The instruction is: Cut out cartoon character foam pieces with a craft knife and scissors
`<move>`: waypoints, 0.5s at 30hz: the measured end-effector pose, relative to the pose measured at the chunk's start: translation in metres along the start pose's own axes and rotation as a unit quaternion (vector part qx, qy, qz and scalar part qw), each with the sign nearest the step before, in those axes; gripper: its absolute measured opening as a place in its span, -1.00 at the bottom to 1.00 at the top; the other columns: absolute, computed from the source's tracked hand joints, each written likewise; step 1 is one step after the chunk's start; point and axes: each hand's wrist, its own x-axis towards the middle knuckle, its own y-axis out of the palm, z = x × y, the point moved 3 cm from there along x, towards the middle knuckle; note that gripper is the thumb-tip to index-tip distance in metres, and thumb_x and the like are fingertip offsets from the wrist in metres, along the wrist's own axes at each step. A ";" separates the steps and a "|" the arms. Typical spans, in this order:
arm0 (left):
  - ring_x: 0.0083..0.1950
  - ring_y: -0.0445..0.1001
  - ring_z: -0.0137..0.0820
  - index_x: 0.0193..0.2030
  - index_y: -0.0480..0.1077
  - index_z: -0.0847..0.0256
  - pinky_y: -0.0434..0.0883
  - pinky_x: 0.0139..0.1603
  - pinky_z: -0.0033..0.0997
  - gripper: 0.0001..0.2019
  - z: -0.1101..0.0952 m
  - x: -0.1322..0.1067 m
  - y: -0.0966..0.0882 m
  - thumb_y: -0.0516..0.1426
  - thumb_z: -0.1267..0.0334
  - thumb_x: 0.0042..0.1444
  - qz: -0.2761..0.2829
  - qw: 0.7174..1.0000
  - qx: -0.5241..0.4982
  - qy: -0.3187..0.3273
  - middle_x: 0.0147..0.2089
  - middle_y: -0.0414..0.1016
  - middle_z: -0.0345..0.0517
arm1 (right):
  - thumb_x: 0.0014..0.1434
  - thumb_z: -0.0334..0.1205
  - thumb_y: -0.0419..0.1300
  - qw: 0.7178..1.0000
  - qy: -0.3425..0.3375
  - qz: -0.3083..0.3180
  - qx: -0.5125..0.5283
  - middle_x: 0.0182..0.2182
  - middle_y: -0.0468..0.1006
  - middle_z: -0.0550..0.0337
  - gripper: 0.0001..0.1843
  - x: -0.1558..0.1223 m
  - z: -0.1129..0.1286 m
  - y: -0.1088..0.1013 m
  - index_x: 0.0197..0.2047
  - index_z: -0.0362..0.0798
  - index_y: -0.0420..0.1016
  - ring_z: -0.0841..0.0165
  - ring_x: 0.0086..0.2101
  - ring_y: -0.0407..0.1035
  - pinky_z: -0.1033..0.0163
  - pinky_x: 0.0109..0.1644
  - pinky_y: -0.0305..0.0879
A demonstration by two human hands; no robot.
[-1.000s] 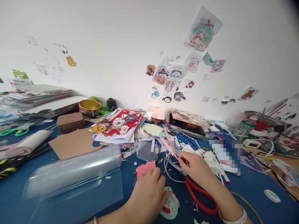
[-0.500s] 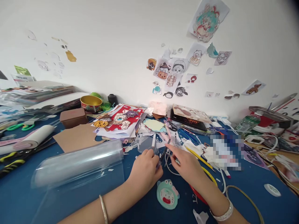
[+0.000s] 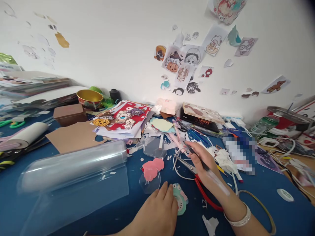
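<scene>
CRAFT TABLE: Near the front edge of a cluttered blue table (image 3: 265,186), a person's left hand (image 3: 157,211) lies flat, fingers extended and gripping nothing, their tips touching a green frog cutout (image 3: 182,198). The right hand (image 3: 203,160) is pinched around a pen (image 3: 214,178), dark tip pointing toward the back edge, above red-handled scissors (image 3: 206,198). A pink cutout (image 3: 152,166) lies just beside, with a roll of clear plastic (image 3: 73,167) to the left. Firm, even fingertip pressure should stop the frog cutout from sliding, and a low grip should steady the pen.
</scene>
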 end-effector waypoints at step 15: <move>-0.08 0.50 -0.18 -0.25 0.45 0.21 0.40 -0.10 -0.21 -0.77 -0.005 -0.012 0.010 -0.04 0.35 0.21 -0.169 0.984 0.055 0.010 -0.05 0.53 0.02 | 0.07 -0.24 0.19 0.918 0.143 0.266 0.256 -0.54 0.37 0.30 -0.87 -0.008 -0.007 0.038 -0.46 -0.03 0.32 0.48 -0.56 0.27 0.38 -0.51 0.25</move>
